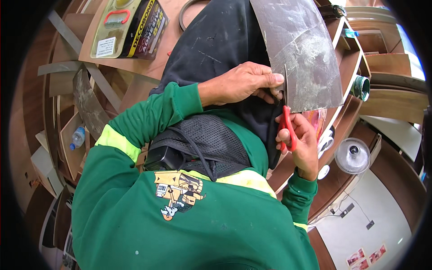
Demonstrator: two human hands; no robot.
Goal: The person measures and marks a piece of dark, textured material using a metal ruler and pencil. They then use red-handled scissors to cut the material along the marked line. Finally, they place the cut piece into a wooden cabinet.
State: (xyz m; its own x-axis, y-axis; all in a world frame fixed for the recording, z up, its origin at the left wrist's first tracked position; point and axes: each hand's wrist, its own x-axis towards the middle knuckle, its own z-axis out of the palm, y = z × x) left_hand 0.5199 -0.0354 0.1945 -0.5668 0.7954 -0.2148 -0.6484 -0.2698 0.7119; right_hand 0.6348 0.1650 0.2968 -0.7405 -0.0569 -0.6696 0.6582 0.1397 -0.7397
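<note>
A grey flexible sheet (306, 54), its surface scored with fine ridges and smeared with whitish marks, hangs down over my dark-clad leg. My right hand (302, 137) grips the red handles of a pair of scissors (288, 128). The blades point away from me and lie along the sheet's left edge, near its lower corner. Just left of the blades, my left hand (245, 83) pinches the sheet's edge between thumb and fingers. Whether a cut strip lies in that pinch is hard to see, since the fingers cover it.
An adhesive tin (150, 31) with a red clip on top stands on a wooden board (135, 69) at the far left. Crossed strips (92, 67) and a water bottle (77, 137) lie left. At right are an open jar (361, 87) and a clear round lamp (353, 157).
</note>
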